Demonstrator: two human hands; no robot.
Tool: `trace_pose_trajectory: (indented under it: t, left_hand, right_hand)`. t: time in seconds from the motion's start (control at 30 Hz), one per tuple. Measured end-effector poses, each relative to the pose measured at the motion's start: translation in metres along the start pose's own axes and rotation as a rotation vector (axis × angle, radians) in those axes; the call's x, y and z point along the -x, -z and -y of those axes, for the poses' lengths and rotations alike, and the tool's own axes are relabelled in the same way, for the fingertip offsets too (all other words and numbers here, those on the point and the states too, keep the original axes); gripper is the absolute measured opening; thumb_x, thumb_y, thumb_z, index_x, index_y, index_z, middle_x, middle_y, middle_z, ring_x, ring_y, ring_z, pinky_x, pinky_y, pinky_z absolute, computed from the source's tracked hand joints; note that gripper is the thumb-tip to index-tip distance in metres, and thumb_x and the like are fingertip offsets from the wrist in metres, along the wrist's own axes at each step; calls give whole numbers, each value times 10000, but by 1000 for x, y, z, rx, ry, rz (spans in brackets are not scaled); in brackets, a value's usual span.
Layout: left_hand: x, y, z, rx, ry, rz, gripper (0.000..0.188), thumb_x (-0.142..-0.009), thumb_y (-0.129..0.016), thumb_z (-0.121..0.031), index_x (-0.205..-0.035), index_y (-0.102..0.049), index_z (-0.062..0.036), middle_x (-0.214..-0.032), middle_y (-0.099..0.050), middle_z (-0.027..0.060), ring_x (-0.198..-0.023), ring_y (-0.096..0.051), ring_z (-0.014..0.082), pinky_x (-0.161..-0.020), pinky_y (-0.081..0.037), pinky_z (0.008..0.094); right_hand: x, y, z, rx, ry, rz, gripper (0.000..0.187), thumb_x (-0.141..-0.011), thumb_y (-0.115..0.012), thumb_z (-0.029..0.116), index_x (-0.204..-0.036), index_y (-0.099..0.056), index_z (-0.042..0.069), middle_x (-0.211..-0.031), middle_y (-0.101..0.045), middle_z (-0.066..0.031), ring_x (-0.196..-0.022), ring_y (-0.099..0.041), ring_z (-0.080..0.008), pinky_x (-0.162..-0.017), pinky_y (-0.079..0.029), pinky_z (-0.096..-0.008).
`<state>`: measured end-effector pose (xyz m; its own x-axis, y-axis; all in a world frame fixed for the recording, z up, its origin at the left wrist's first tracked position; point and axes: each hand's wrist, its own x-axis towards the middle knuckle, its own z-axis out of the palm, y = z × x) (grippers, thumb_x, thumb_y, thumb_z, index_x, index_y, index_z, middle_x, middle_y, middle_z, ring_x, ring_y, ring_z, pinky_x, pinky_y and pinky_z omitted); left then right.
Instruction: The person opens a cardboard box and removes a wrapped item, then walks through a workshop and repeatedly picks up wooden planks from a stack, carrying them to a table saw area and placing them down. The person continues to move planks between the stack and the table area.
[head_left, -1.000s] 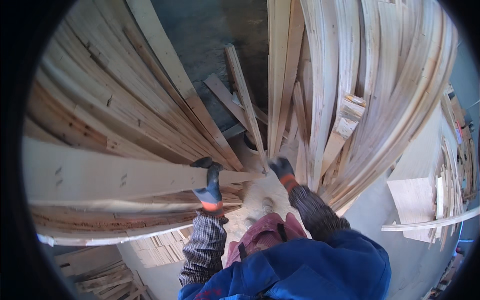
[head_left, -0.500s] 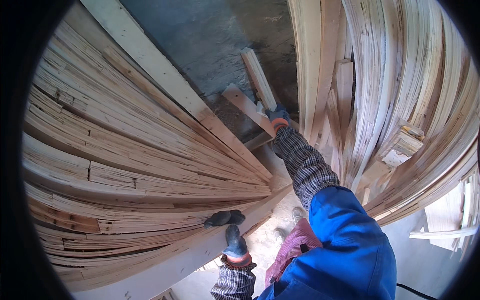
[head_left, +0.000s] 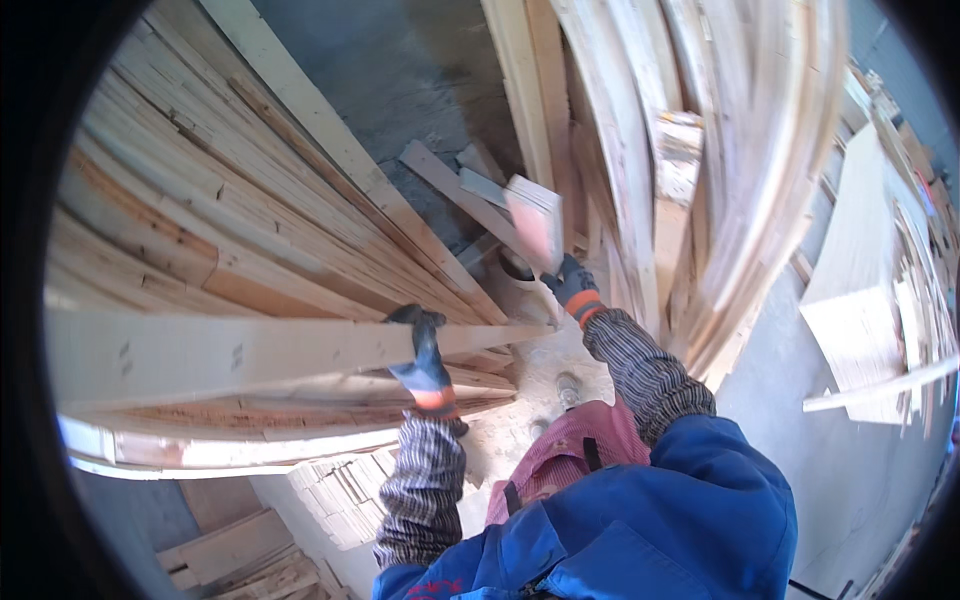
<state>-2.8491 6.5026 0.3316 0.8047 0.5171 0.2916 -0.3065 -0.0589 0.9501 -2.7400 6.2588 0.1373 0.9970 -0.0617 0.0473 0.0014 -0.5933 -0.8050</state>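
My left hand [head_left: 424, 358], in a dark glove with an orange cuff, closes round the edge of a long pale board [head_left: 220, 352] that runs off to the left. My right hand [head_left: 574, 286], gloved alike, grips the lower end of a short wooden piece [head_left: 536, 220] with a pale and pinkish face. It is tilted upward and a little blurred, clear of the floor. Beyond it, a short offcut plank [head_left: 455, 185] lies on the floor between the stacks. My palms are hidden.
Stacked long boards [head_left: 250, 235] fan out on the left. Upright boards [head_left: 630, 120] stand on the right, with a small block [head_left: 680, 150] among them. Pale sheets and strips [head_left: 860, 290] lie far right. More wood pieces [head_left: 240, 550] are at lower left.
My right hand has raised the short wooden piece from the floor toward me. My left hand has moved up and left, its board lifting with it. The view has shifted rightward.
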Motion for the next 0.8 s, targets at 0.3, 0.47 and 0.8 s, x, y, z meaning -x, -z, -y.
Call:
trace_pose_trajectory:
  t: [0.3,0.47,0.8]
  left_hand:
    - [18,10,-4,-58,-84,189,199,-849,-662,-64,-1028,-615,10,-907,-633,82,-815,-599,181,-761,-494,321]
    - [29,1,-8,-33,-68,255,169,-857,-631,-62,-1004,-621,21,-890,-652,91,-783,-606,188,-754,-490,314]
    - [38,-22,-5,-13,-138,340,183,-873,-586,-115,-997,-619,16,-867,-628,86,-801,-587,189,-775,-475,332]
  right_hand:
    - [205,139,-36,108,-334,-232,545,-765,-791,280,-1202,-561,50,-799,-668,-101,-611,-586,-211,-657,-489,-361]
    - [296,212,-30,-70,-214,-426,300,-807,-768,208,-1007,-666,9,-886,-715,-113,-836,-665,-156,-742,-512,-335]
    - [386,363,-128,157,-381,-489,338,-804,-753,191,-1073,-612,42,-951,-701,-113,-859,-672,-201,-770,-521,-334]
